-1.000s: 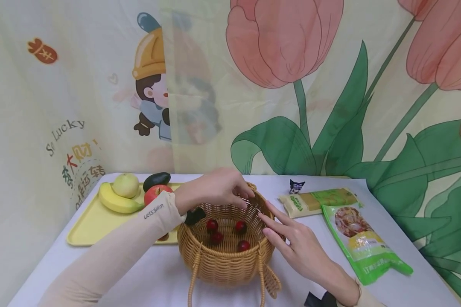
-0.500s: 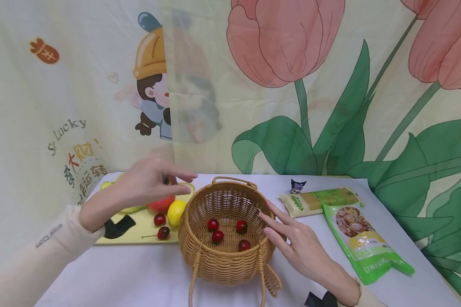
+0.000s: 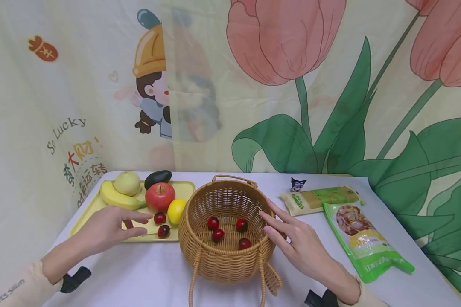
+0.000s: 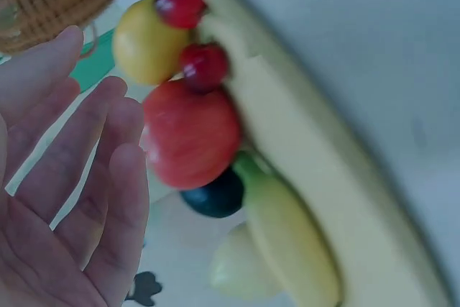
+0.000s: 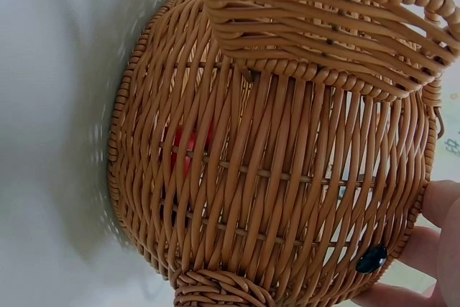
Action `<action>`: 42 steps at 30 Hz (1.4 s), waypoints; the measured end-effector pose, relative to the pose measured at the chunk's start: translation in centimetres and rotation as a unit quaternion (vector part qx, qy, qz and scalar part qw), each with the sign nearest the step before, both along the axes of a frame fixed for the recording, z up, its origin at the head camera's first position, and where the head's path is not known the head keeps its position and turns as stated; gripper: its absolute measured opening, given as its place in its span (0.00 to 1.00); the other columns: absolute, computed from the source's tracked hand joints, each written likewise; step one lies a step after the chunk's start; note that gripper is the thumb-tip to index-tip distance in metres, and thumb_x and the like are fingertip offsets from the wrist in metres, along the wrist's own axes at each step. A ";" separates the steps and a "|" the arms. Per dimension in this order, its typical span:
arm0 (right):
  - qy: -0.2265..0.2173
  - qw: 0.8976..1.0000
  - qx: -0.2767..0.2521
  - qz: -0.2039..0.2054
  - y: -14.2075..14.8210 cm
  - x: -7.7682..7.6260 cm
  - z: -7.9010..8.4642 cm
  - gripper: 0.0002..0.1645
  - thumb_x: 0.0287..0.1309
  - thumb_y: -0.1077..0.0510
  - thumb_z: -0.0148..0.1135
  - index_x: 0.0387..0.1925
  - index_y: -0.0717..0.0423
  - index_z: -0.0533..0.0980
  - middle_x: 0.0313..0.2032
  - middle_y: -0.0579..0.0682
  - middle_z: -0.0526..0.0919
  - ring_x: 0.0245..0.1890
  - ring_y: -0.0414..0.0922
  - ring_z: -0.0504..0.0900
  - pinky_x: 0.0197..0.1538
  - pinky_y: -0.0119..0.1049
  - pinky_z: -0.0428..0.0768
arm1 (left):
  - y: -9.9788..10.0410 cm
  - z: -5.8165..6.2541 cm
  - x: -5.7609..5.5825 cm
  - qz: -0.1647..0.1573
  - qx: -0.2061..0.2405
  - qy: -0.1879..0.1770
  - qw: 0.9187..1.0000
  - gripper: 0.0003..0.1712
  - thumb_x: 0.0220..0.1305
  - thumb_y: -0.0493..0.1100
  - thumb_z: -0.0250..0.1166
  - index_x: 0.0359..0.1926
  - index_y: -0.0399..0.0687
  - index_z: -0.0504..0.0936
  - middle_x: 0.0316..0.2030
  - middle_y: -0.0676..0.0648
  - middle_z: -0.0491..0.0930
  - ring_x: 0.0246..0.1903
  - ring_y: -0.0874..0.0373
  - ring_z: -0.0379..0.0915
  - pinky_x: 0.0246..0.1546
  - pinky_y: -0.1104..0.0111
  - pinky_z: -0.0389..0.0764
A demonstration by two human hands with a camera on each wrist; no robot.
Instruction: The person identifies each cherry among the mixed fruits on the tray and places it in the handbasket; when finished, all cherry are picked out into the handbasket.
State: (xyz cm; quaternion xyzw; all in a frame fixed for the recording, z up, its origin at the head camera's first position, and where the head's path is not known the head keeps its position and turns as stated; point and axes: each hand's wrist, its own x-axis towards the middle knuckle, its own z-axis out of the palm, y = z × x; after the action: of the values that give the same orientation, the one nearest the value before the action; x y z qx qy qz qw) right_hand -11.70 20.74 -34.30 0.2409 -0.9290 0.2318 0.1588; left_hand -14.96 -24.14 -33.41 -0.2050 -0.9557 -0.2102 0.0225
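"Hiding anything, your left hand (image 3: 107,228)?"
"Part of the tray (image 3: 173,234); thumb and fingers gape, empty, near two cherries (image 3: 163,231)."
"Your right hand (image 3: 301,238)?"
"Straight fingers touch the basket (image 3: 228,265), cropped in the wrist view."

We see a basket (image 3: 228,268) woven of rough, ribbed wicker, set with a glossy bead (image 5: 371,259). To us the cherries (image 3: 163,231) look smooth and shiny, the apple (image 3: 160,197) waxy, the tray (image 3: 184,188) like smooth plastic. The green bag (image 3: 365,243) is glossy plastic film, the desk (image 3: 146,273) looks matt, and the curtain (image 3: 199,47) is thin, creased cloth.
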 end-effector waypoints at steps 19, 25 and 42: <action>0.008 1.000 0.008 0.001 0.0 0.0 -0.1 0.23 0.76 0.47 0.55 0.67 0.43 0.76 0.76 0.47 0.67 0.63 0.53 0.81 0.46 0.40 0.84 | 3.0 -3.5 -1.4 -0.026 -0.056 0.003 0.998 0.21 0.55 0.50 0.78 0.51 0.58 0.90 0.21 0.64 0.81 0.20 0.69 0.60 0.22 0.75 0.61; 0.003 1.000 0.016 -0.003 0.0 0.0 -0.1 0.23 0.76 0.46 0.54 0.68 0.41 0.76 0.76 0.45 0.66 0.66 0.54 0.79 0.49 0.46 0.85 | 3.7 -4.0 -1.6 -0.038 -0.063 0.010 0.997 0.21 0.53 0.51 0.79 0.50 0.56 0.91 0.23 0.65 0.83 0.27 0.66 0.64 0.25 0.74 0.64; 0.002 1.000 0.013 -0.006 -0.1 0.0 0.0 0.23 0.76 0.46 0.54 0.68 0.41 0.76 0.76 0.45 0.67 0.64 0.54 0.80 0.46 0.41 0.84 | 3.8 -4.0 -1.7 -0.042 -0.055 0.025 0.997 0.18 0.54 0.49 0.79 0.48 0.56 0.92 0.19 0.66 0.79 0.24 0.67 0.62 0.23 0.75 0.61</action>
State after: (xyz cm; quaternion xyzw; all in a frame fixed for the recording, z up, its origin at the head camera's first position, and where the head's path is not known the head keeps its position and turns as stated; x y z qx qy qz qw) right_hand -11.69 20.68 -34.33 0.2374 -0.9331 0.2182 0.1591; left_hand -16.68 -20.29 -37.44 -0.2505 -0.9556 -0.1530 0.0259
